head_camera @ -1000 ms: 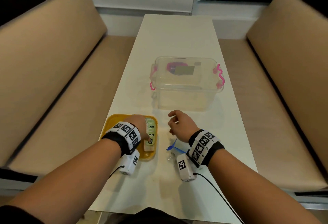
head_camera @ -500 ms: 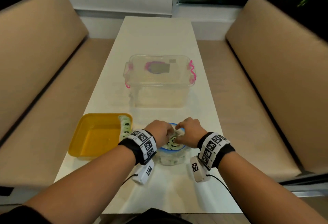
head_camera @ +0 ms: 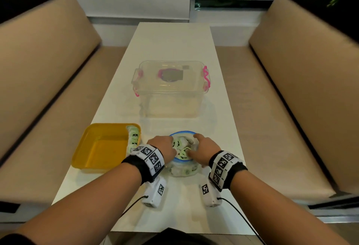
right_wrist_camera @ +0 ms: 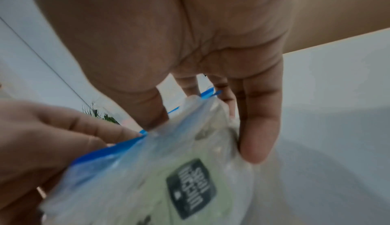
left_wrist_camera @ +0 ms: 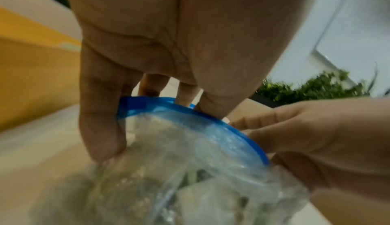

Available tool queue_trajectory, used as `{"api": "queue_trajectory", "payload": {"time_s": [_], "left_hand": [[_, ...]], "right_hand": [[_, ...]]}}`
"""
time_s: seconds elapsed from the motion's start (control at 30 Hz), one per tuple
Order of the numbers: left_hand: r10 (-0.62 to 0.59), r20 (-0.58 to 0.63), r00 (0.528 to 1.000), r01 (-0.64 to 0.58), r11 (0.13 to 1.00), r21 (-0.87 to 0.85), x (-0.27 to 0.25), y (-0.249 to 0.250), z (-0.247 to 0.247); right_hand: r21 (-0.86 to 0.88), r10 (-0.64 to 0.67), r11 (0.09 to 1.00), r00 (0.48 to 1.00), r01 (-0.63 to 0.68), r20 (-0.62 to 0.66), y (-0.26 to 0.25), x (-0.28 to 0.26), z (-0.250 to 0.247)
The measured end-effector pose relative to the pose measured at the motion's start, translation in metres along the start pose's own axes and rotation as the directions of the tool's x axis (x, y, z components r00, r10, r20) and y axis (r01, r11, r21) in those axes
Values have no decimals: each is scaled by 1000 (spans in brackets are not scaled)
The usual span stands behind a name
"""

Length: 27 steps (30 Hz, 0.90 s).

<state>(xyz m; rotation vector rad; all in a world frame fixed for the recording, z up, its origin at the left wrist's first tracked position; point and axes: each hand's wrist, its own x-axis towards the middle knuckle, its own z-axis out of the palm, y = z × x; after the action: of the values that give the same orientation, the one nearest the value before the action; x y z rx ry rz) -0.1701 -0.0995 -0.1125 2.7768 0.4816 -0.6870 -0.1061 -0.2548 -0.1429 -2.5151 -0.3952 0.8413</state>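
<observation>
A clear zip bag with a blue rim stands on the white table, its mouth spread wide. Pale green packets with dark labels fill it. My left hand grips the rim's left side and my right hand grips its right side. In the left wrist view the left hand has fingers hooked over the blue rim. In the right wrist view the right hand pinches the bag, with a labelled packet showing through the plastic.
A yellow tray lies left of the bag, with a row of green packets along its right wall. A clear lidded box with pink latches stands further back. Beige benches flank the table.
My left hand left the packets in the yellow tray and joined the right hand at the bag. Both hands have pulled the bag's mouth wider.
</observation>
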Motion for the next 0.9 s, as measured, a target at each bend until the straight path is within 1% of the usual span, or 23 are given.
{"api": "queue_trajectory", "payload": {"time_s": [0.1, 0.17, 0.23, 0.3, 0.37, 0.47, 0.6, 0.73, 0.8, 0.87, 0.9], "left_hand": [[24, -29, 999, -29, 981, -194, 1, 5, -7], [44, -47, 998, -57, 951, -304, 3, 4, -8], [36, -69, 997, -61, 915, -399, 5, 2, -6], [22, -63, 998, -47, 900, -433, 7, 0, 0], [10, -31, 999, -22, 905, -426, 9, 0, 6], [-24, -27, 999, 13, 934, -357, 17, 3, 11], [-54, 0, 999, 52, 956, -290, 26, 8, 8], [-55, -18, 998, 46, 939, -341, 32, 7, 8], [-50, -3, 999, 46, 936, -350, 32, 2, 9], [-57, 18, 998, 60, 944, -324, 31, -3, 11], [-63, 28, 998, 68, 956, -285, 30, -3, 12]], "right_hand": [[-43, -41, 998, 997, 38, -69, 2, 1, -4], [15, -82, 996, 989, 84, -122, 5, -1, -10], [92, -106, 988, 981, 122, -164, 11, -4, -18], [109, -127, 983, 978, 146, -164, 18, -7, -18], [93, -137, 984, 982, 150, -131, 24, -9, -12], [102, -132, 985, 987, 142, -94, 33, -9, 0], [109, -114, 987, 992, 120, -60, 38, -4, 2], [127, -124, 984, 991, 128, -43, 37, 3, -3], [133, -136, 981, 990, 140, -41, 38, 4, -5], [125, -142, 982, 989, 145, -27, 39, 4, -4], [123, -144, 982, 989, 145, -22, 39, 5, -3]]}}
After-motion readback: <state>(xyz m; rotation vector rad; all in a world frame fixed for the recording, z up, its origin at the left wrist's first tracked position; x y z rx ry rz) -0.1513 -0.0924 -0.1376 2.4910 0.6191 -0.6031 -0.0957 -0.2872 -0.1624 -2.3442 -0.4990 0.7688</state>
